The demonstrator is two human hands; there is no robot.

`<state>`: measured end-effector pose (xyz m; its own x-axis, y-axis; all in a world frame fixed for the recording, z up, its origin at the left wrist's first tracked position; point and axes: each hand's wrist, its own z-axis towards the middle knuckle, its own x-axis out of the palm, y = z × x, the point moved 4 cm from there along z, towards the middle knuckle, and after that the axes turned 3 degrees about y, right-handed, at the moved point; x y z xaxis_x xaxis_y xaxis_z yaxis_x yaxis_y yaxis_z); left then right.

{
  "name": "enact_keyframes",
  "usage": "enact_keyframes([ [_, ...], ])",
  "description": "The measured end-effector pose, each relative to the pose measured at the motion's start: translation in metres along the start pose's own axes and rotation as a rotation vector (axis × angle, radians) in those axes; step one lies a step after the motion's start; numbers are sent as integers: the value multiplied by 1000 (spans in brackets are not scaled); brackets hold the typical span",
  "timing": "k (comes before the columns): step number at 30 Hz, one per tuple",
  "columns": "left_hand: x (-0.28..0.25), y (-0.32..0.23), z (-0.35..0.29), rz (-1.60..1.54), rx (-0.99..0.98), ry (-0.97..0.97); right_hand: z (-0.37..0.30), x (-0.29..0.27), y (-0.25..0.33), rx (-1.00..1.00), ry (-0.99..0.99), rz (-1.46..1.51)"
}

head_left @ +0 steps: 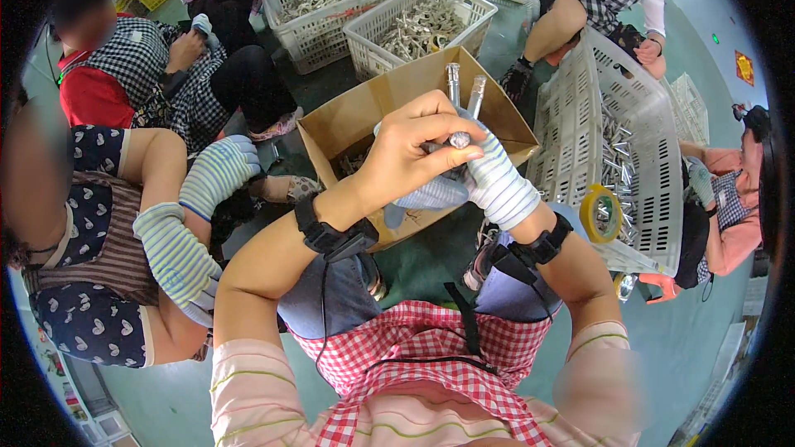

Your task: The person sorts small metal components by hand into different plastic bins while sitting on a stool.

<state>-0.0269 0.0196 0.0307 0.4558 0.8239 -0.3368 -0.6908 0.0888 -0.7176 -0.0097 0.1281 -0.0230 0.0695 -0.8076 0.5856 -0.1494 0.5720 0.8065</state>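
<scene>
My bare left hand (411, 142) is closed on a silver metal bolt (460, 140), whose round end points up between thumb and fingers. My right hand (507, 184), in a striped glove with a blue-grey palm, is wrapped round several similar bolts (477, 95). Two of them stick up past its fingers on the far side. Both hands meet over the near part of an open cardboard box (381, 93). My left hand hides part of the right glove and whatever else lies in it. Some metal pieces show dimly inside the box.
Two white crates (370, 66) of metal parts stand behind the box. Right of it, a tall white crate (571, 120) holds many bolts, with a yellow tape roll (600, 213) at its near end. A person in striped gloves (217, 175) sits close on my left; others sit around.
</scene>
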Motion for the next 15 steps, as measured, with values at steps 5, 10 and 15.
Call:
enact_keyframes([
  [5,0,3,-1,8,-25,10,1,-6,-8,21,117,46],
  [10,0,2,0,52,12,24,8,-10,-20,100,189,225],
  [15,0,1,0,48,17,31,10,-11,-21,77,268,230],
])
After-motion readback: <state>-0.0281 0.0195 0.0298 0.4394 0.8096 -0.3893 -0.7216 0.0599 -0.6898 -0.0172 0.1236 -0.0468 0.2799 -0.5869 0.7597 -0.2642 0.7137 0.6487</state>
